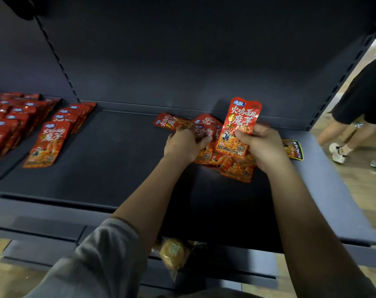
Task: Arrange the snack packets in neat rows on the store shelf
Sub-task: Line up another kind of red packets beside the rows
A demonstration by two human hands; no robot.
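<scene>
The right hand is pinching one red packet upright while the left hand is gripping the loose pile beneath it, so squaring edges before laying it down should help.

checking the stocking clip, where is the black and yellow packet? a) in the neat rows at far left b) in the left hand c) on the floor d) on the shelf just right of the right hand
d: the black and yellow packet lies on the shelf, peeking out right of the right hand, which holds a red snack packet upright.
</scene>
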